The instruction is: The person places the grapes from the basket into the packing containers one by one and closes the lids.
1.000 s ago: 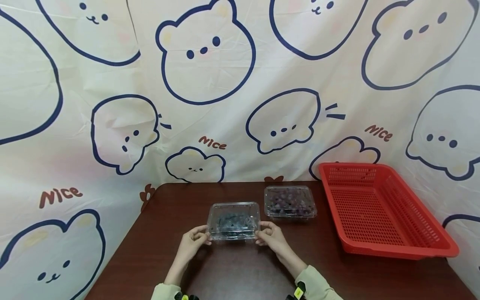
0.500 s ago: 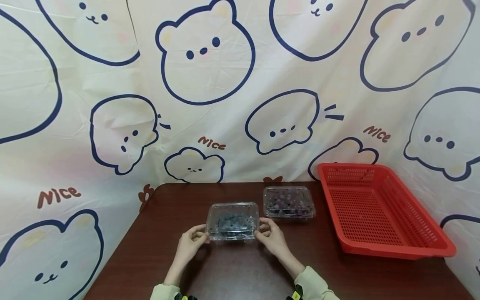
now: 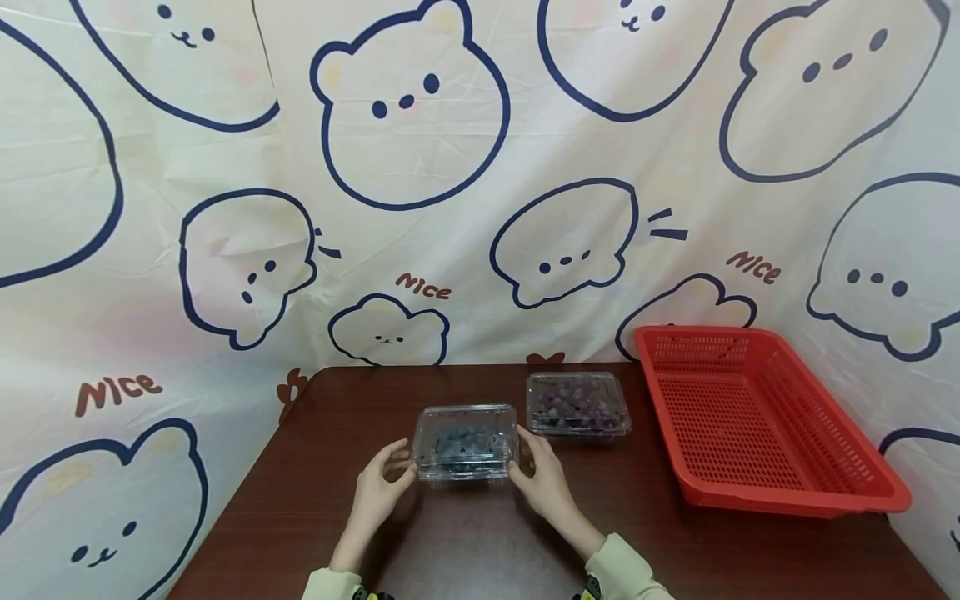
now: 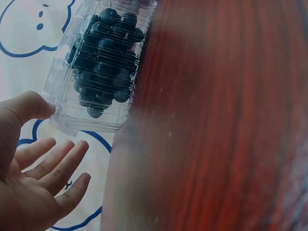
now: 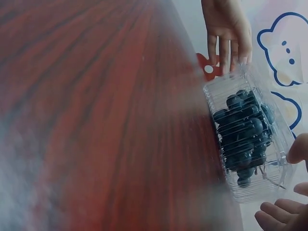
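A clear plastic clamshell box point(image 3: 429, 435) of dark blue-black grapes point(image 4: 108, 57) lies on the table between both hands, its lid closed. My left hand point(image 3: 379, 487) stays at its left side; in the left wrist view the thumb touches the near corner while the fingers spread loosely, apart from the plastic. On the opposite side my right hand point(image 3: 546, 485) has its thumb at the near right corner, with relaxed fingers along the side. Thin stems show among the grapes in the right wrist view, where the right hand point(image 5: 284, 214) shows only in part.
Behind and to the right stands a second clear clamshell box point(image 3: 573, 380) with purple-red grapes. A red slotted plastic basket point(image 3: 795, 497) sits at the right side of the brown table point(image 3: 300, 508). A cartoon-printed cloth point(image 3: 412, 167) hangs behind.
The fingers of both hands have loosened and straightened away from the box's sides, the right hand's fingers reaching slightly farther forward. The box has stayed in place.
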Demonstrator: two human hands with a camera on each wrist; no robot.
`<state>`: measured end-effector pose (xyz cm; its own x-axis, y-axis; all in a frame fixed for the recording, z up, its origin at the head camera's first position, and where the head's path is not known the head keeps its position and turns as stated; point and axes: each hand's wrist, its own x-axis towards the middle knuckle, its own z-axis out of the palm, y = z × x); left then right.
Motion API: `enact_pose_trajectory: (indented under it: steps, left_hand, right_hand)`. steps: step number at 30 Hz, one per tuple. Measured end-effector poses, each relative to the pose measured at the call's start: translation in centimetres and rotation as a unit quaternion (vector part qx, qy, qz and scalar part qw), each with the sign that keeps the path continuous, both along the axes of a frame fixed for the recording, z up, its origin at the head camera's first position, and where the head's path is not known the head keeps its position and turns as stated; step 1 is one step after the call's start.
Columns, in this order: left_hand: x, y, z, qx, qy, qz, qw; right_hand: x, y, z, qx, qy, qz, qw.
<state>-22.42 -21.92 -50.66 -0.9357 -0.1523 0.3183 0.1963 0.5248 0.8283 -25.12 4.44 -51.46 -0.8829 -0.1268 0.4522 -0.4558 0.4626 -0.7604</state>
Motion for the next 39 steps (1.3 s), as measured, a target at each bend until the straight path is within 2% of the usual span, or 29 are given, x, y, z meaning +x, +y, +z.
enact_pose_trajectory:
  steps: [5,11,21,28,34,39]
  left_hand:
    - [-0.01,0.13,0.03,-0.013,0.011,0.009,0.9998]
    - [-0.12,0.28,0.2,-0.031,0.022,0.021,0.999]
    - [-0.07,0.48,0.44,-0.051,0.052,0.013,0.9973]
    - [0.02,0.59,0.51,-0.048,0.057,0.008,0.9972]
    - [-0.14,0.51,0.39,-0.05,0.094,-0.008,0.9943]
    - [-0.12,0.55,0.31,-0.077,0.133,-0.028,0.9878]
  right_hand:
    - [-0.13,-0.01,-0.12,0.023,0.019,-0.015,0.999]
    - [-0.18,-0.03,-0.01,0.025,0.034,-0.006,0.999]
    - [-0.5,0.12,-0.2,0.057,0.073,0.013,0.996]
    - [-0.7,0.1,-0.22,0.049,0.091,0.02,0.994]
    - [-0.77,-0.02,-0.22,0.048,0.135,0.025,0.989]
    - [-0.58,-0.12,-0.01,0.045,0.135,0.038,0.989]
